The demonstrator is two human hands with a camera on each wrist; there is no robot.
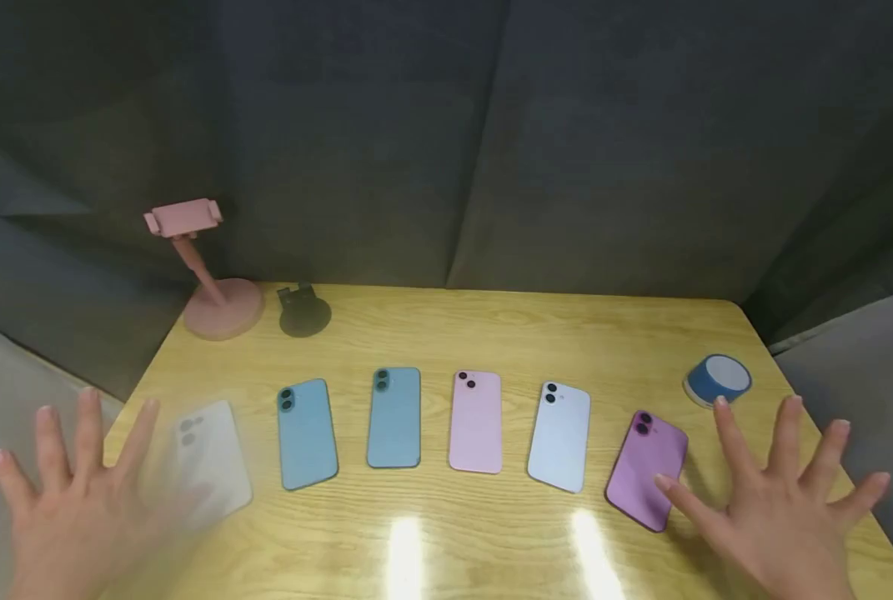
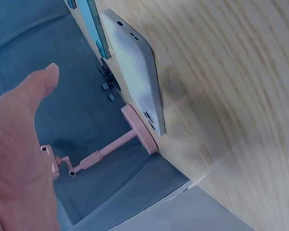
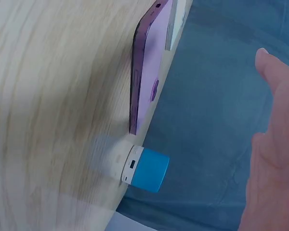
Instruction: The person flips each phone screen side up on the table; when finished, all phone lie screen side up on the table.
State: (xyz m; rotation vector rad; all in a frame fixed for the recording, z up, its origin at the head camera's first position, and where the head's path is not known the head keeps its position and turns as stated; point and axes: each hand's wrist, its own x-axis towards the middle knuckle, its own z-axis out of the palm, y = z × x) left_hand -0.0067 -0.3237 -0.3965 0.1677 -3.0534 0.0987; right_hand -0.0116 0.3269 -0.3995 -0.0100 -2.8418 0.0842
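Dark curtain (image 1: 356,150) hangs across the back, wood-grain tabletop (image 1: 491,333) in front. Six phones lie on it in a shallow arc, backs up, camera ends toward the curtain. Left to right: white phone (image 1: 217,467), first teal phone (image 1: 308,437), second teal phone (image 1: 394,425), pink phone (image 1: 475,429), pale blue phone (image 1: 559,442), purple phone (image 1: 644,475). Left hand (image 1: 74,508) hovers beside the white phone, fingers straight and spread wide, nothing held. Right hand (image 1: 784,517) near the purple phone, same pose, fingers fanned, nothing held. Wrist views show each hand apart from its phone, so overlap in the head view isn't contact. Left thumb is smeared there, exact position hard to tell.

Handling, as a judgement: phones are thin and flat on smooth-looking wood, so a pinch across the long edges should work better than pressing on the back, which may just slide them. White and purple ones sit angled; turning the wrist to match should help. Gaps between neighbours look wide enough for fingers.

Around: pink stand (image 1: 223,310) at the back left corner, small dark stand (image 1: 306,314) just right of it, both behind the row. Blue cylinder (image 1: 719,382) with a white base is right by the right index fingertip in the head view; main obstacle, could get knocked on a forward reach
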